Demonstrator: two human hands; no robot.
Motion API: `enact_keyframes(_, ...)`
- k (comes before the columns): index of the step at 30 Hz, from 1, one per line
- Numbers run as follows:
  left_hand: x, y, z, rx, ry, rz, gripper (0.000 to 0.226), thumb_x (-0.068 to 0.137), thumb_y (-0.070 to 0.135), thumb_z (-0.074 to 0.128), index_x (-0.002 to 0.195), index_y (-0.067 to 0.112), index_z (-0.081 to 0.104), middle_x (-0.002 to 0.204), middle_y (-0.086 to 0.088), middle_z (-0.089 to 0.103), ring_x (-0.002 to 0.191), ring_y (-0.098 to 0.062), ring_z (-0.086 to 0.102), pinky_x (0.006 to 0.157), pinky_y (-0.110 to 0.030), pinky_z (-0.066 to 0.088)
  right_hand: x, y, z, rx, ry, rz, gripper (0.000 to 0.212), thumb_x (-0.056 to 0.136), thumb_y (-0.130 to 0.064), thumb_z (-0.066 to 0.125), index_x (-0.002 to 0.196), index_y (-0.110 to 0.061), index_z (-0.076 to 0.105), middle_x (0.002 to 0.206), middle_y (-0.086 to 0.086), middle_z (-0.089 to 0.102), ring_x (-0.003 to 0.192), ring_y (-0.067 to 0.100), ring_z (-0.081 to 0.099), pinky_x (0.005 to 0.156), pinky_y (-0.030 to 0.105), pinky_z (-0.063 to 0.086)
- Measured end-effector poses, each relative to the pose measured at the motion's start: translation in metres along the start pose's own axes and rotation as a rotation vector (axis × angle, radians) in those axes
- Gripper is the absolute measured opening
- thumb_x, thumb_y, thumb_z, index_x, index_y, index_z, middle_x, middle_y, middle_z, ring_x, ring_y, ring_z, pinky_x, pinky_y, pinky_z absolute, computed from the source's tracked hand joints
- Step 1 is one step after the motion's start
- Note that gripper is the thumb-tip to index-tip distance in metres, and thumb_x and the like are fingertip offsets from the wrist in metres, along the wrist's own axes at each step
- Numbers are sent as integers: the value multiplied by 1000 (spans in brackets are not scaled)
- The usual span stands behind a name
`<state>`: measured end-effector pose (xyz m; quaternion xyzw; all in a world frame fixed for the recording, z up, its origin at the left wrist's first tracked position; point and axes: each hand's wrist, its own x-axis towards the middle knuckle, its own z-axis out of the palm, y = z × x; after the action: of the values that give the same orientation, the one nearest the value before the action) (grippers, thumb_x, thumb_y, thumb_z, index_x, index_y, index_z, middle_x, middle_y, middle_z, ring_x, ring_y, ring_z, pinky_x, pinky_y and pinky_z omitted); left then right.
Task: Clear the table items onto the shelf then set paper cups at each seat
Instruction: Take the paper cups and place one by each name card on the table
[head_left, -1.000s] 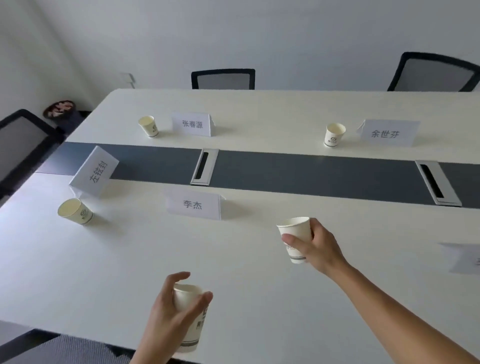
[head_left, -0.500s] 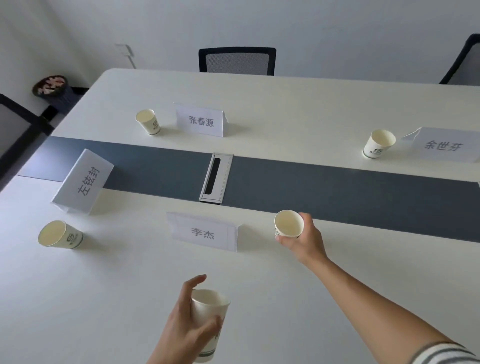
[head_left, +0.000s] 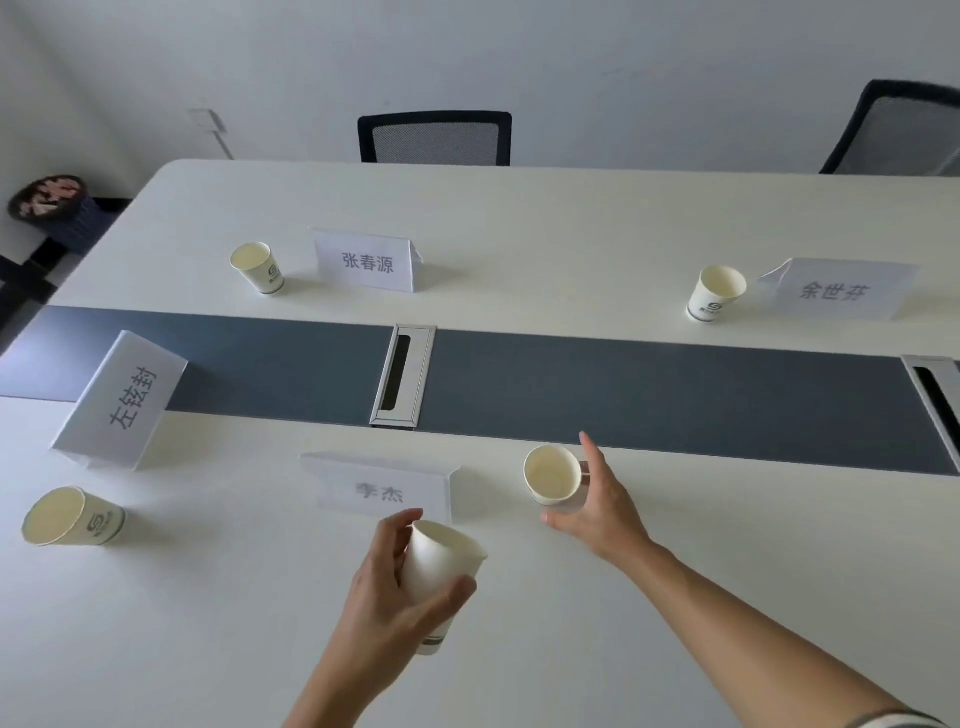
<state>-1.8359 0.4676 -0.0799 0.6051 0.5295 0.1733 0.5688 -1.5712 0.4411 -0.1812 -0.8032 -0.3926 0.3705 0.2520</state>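
My left hand (head_left: 384, 597) grips a white paper cup (head_left: 441, 571) above the near side of the white table (head_left: 571, 218). Another paper cup (head_left: 551, 475) stands upright on the table, right of the near name card (head_left: 382, 491). My right hand (head_left: 597, 504) is beside it on the right, fingers spread with the index finger lifted off the cup and the thumb below its base. Other cups stand at the far-left seat (head_left: 258, 268), the far-right seat (head_left: 716, 293) and the left end seat (head_left: 72, 517).
Folded name cards stand at the far left (head_left: 370, 260), far right (head_left: 841, 288) and left end (head_left: 124, 400). A dark strip with cable hatches (head_left: 402, 374) runs along the table's middle. Mesh chairs (head_left: 435, 137) stand behind; a dark basket (head_left: 49, 202) sits on the floor at left.
My right hand carried its cup forward, set it down right of the near name card, and its fingers have spread away from it. My left hand rose slightly with its cup.
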Motion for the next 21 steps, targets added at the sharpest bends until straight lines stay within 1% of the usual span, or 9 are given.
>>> enact_keyframes(3, -9, 5, 7, -38, -14, 26, 80, 50, 48, 83, 122, 35, 49, 103, 3, 70, 87, -17, 71, 71, -27, 58, -20, 0, -19, 12, 45, -17, 112, 67, -34, 83, 152, -32, 10, 140, 1, 44, 128, 16, 46, 98, 28, 39)
enact_keyframes(6, -23, 14, 18, -66, -57, 68, 74, 56, 44, 83, 122, 35, 50, 101, 6, 73, 85, -16, 72, 69, -23, 57, -50, 3, -40, 25, 104, -24, 92, 73, -35, 78, 148, -30, 25, 136, -3, 49, 125, 13, 48, 99, 30, 41)
enact_keyframes(8, -34, 20, 26, -95, -97, 90, 72, 61, 45, 78, 126, 37, 47, 103, 10, 72, 88, -9, 71, 69, -18, 55, -76, 7, -52, 38, 148, -17, 70, 77, -34, 74, 138, -27, 43, 127, -4, 58, 114, 10, 55, 96, 31, 47)
enact_keyframes(10, -45, 23, 36, -101, -152, 99, 75, 66, 51, 71, 133, 37, 42, 107, 12, 71, 95, -3, 68, 72, -12, 52, -106, 9, -63, 84, 196, -9, 45, 80, -32, 72, 122, -23, 58, 111, -6, 67, 98, 6, 62, 88, 27, 51)
enact_keyframes(12, -57, 26, 45, -70, -214, 112, 71, 73, 49, 65, 137, 39, 36, 114, 14, 66, 100, 6, 63, 74, -7, 49, -142, 11, -70, 179, 237, -17, 28, 82, -29, 72, 108, -24, 65, 96, -9, 70, 87, 2, 65, 78, 21, 51)
enact_keyframes(14, -72, 31, 54, -8, -292, 135, 72, 72, 42, 63, 136, 44, 31, 123, 15, 58, 100, 10, 59, 74, -6, 48, -182, 12, -76, 292, 261, -32, 19, 81, -27, 74, 99, -26, 66, 88, -7, 72, 81, 3, 67, 72, 17, 49)
enact_keyframes(17, -97, 34, 72, 131, -402, 201, 81, 63, 34, 65, 136, 44, 31, 123, 8, 55, 98, -1, 59, 72, -20, 55, -244, 15, -79, 463, 242, -57, 21, 79, -28, 77, 99, -24, 69, 87, -6, 75, 82, 5, 68, 72, 19, 51)
enact_keyframes(19, -117, 34, 90, 197, -446, 278, 71, 66, 27, 71, 130, 38, 42, 117, 7, 59, 98, -10, 61, 71, -28, 58, -287, 21, -78, 566, 197, -51, 37, 71, -39, 78, 104, -25, 68, 93, -6, 75, 87, 5, 68, 72, 19, 51)
enact_keyframes(21, -142, 34, 114, 240, -500, 343, 60, 67, 25, 77, 120, 32, 50, 111, 9, 62, 97, -14, 63, 72, -32, 60, -328, 32, -76, 619, 157, -25, 53, 61, -50, 76, 109, -29, 66, 99, -9, 74, 94, 3, 67, 74, 16, 49)
